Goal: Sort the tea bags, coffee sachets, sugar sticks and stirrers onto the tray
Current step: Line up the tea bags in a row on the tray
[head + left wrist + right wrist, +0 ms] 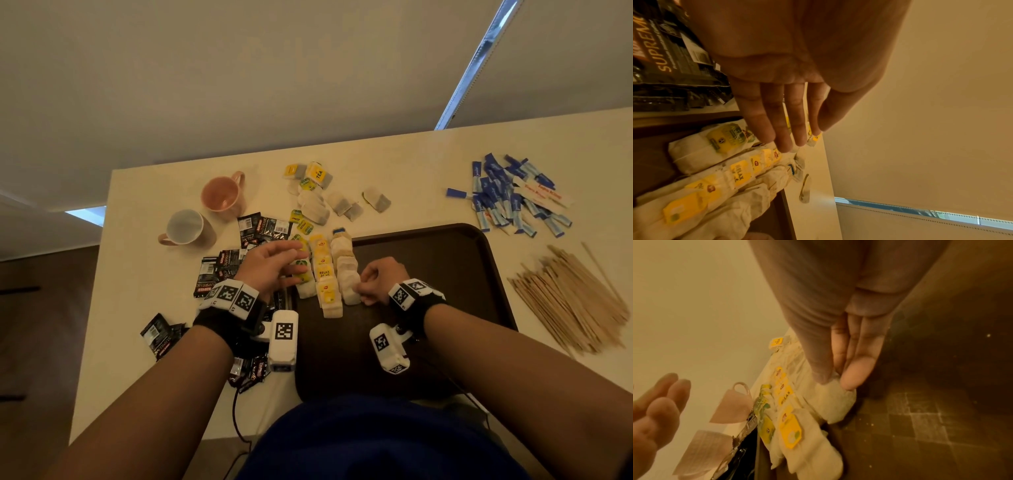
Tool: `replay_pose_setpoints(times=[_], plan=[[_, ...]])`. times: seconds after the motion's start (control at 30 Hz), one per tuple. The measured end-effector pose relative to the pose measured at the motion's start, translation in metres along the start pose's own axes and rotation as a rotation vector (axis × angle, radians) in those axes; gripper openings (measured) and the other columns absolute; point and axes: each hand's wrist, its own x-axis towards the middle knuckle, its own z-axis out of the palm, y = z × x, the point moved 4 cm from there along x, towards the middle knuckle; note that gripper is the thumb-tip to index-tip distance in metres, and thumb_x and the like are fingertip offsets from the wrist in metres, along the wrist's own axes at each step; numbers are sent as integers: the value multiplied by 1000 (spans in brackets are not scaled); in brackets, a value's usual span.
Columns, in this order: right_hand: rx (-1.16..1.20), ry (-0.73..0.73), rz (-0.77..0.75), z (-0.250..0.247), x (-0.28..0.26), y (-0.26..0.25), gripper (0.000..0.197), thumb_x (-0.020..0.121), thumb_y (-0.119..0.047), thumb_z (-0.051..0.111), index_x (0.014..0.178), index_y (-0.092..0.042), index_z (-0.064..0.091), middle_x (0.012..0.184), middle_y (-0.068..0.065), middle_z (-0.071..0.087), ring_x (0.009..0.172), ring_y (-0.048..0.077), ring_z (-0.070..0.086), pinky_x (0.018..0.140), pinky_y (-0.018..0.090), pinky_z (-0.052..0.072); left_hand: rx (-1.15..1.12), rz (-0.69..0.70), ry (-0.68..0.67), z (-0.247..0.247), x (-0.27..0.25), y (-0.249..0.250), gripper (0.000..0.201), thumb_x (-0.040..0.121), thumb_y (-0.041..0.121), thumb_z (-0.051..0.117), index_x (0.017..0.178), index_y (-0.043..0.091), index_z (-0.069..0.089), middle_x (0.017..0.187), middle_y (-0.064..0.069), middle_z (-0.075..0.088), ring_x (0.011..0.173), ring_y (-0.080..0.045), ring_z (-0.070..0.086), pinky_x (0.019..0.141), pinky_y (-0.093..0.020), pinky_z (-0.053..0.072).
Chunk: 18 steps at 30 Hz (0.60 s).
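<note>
Tea bags (pixel 329 274) lie in three close rows along the left edge of the dark tray (pixel 445 274), whose middle and right side are bare. The right hand (pixel 378 279) pinches the near bag of the right-hand row between thumb and fingers. The left hand (pixel 274 265) hovers over the left row, fingers straight and holding nothing. Black coffee sachets (pixel 222 270) crowd the surface (pixel 411 161) left of the tray. To the right lie wooden stirrers (pixel 568 301), with blue sugar sticks (pixel 507 195) beyond. Farther back sit loose tea bags (pixel 318 195) and two mugs (pixel 222 195).
</note>
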Motion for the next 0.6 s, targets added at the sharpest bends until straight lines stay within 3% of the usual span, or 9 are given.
replay_pose_setpoints(times=[0.17, 0.37, 0.47, 0.6], plan=[[33, -25, 39, -1, -3, 2, 15, 84, -15, 74, 92, -2, 69, 80, 14, 74, 76, 25, 74, 66, 31, 61, 15, -1, 9, 2, 3, -1, 14, 98, 8, 56, 107, 12, 67, 103, -8, 73, 82, -19, 70, 55, -22, 55], [15, -13, -21, -13, -5, -5, 10, 91, -14, 66, 95, -7, 71, 83, 9, 74, 76, 20, 74, 63, 23, 59, 22, -10, 2, 5, 9, 1, 13, 98, 8, 57, 103, 14, 67, 96, -5, 73, 80, -19, 68, 56, -22, 55], [-169, 17, -107, -37, -3, -22, 9, 92, -22, 65, 95, -15, 71, 83, 2, 74, 75, 13, 71, 65, 22, 56, 17, -13, 10, 4, 16, 2, 12, 97, 8, 58, 101, 14, 68, 95, -4, 74, 81, -19, 69, 61, -25, 56], [-525, 164, -354, -68, 6, -79, 17, 90, -25, 67, 99, -13, 73, 94, 1, 71, 86, 15, 66, 82, 30, 55, -3, -18, 16, 3, 25, 6, 12, 97, 7, 57, 103, 11, 67, 94, -6, 74, 80, -19, 69, 67, -29, 56]])
